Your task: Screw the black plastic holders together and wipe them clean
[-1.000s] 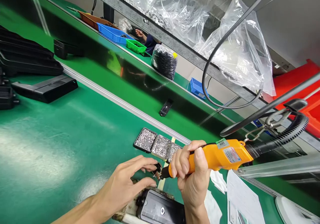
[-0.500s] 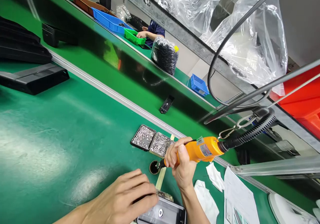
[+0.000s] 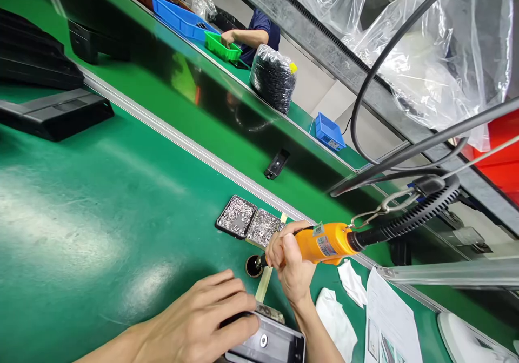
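My right hand [image 3: 292, 263] is wrapped round an orange electric screwdriver [image 3: 324, 242], thumb on top. Its tip points down-left into a small round pot [image 3: 253, 266] with a dark inside. Whether the bit touches the contents I cannot tell. Under my left hand [image 3: 206, 317] lies a dark rectangular housing [image 3: 279, 342] with a grey recessed face and a ring-shaped metal piece in it. My left fingers curl over its left end and grip it. Behind the pot are a tray of small screws [image 3: 237, 216] and a tray of washer-like parts [image 3: 263, 227].
A coiled black cable [image 3: 421, 209] runs from the screwdriver to the upper right. White cloths [image 3: 335, 320] and a printed sheet [image 3: 391, 314] lie to the right. Black casings [image 3: 57, 115] stand at left. Behind the divider, a co-worker's hand [image 3: 227, 39] is at a green bin [image 3: 223, 47].
The view has shifted slightly, so most of the scene sits a little differently. Both hands keep their holds, and the screwdriver tip stays at the pot. The co-worker's hand has moved at the green bin.
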`<state>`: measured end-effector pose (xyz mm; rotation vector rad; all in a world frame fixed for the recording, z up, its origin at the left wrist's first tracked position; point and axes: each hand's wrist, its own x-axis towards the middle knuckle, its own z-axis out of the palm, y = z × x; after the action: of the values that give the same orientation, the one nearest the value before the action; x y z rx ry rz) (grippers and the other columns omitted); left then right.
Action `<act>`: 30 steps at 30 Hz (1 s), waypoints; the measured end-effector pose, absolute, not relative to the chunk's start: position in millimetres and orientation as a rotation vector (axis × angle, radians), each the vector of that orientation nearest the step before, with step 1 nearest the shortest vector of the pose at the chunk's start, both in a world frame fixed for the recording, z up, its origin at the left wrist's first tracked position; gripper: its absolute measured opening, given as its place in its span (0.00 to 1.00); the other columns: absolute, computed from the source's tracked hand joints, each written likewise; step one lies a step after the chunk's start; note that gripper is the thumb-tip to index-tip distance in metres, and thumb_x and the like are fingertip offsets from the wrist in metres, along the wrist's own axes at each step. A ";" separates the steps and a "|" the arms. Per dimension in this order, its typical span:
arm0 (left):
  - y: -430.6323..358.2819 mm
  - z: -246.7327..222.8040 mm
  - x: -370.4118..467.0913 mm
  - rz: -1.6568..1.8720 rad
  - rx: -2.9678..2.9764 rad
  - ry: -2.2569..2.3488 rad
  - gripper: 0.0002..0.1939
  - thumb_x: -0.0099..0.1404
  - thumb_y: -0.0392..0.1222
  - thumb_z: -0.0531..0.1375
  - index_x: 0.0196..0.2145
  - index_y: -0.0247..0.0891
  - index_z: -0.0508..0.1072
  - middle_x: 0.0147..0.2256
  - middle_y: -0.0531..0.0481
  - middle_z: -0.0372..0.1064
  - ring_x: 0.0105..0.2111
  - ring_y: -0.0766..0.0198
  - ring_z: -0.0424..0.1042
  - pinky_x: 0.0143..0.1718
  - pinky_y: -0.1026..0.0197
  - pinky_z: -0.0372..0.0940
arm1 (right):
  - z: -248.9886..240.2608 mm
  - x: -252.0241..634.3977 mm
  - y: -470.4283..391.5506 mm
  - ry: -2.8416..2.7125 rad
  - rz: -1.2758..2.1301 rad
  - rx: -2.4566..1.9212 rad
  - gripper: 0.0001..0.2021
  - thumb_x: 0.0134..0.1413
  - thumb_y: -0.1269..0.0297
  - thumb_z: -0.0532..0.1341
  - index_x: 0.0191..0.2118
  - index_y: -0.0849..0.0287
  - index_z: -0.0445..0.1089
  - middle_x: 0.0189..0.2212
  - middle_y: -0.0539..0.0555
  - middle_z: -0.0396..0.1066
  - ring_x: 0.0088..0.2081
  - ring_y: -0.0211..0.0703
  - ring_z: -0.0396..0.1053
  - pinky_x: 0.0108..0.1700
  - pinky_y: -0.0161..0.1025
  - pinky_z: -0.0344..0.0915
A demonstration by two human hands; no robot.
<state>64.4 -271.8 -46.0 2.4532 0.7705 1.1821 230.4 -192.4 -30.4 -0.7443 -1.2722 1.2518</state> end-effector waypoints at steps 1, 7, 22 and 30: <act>-271.4 -45.3 64.5 1.200 2.455 0.775 0.11 0.72 0.47 0.59 0.46 0.38 0.73 0.42 0.47 0.77 0.36 0.56 0.74 0.48 0.50 0.67 | -31.2 230.6 -192.5 -1.272 1.256 -0.757 0.09 0.68 0.58 0.60 0.39 0.54 0.59 0.18 0.39 0.52 0.17 0.31 0.50 0.21 0.28 0.58; -271.2 -45.7 65.0 1.312 2.463 0.785 0.15 0.76 0.48 0.52 0.46 0.36 0.73 0.42 0.44 0.78 0.36 0.56 0.76 0.46 0.51 0.69 | -31.7 229.5 -192.2 -1.271 1.244 -0.766 0.11 0.67 0.57 0.61 0.39 0.54 0.58 0.17 0.38 0.53 0.17 0.31 0.50 0.20 0.28 0.57; -272.0 -48.9 65.6 1.322 2.431 0.791 0.16 0.75 0.53 0.55 0.48 0.37 0.72 0.40 0.45 0.78 0.36 0.55 0.76 0.41 0.51 0.70 | 38.1 247.5 -208.4 -1.154 1.065 -0.688 0.08 0.70 0.59 0.56 0.37 0.54 0.64 0.16 0.40 0.51 0.15 0.31 0.46 0.18 0.28 0.57; -274.0 -63.3 63.1 1.216 2.445 0.773 0.22 0.66 0.50 0.67 0.52 0.37 0.71 0.44 0.42 0.76 0.42 0.51 0.76 0.49 0.46 0.69 | 65.9 260.8 -257.4 -1.112 1.116 -0.686 0.11 0.71 0.56 0.53 0.39 0.53 0.67 0.16 0.40 0.48 0.15 0.31 0.42 0.18 0.28 0.56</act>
<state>63.1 -274.0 -63.3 2.4454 0.7731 1.2158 260.8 -257.4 65.9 -0.6863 -1.1125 1.1158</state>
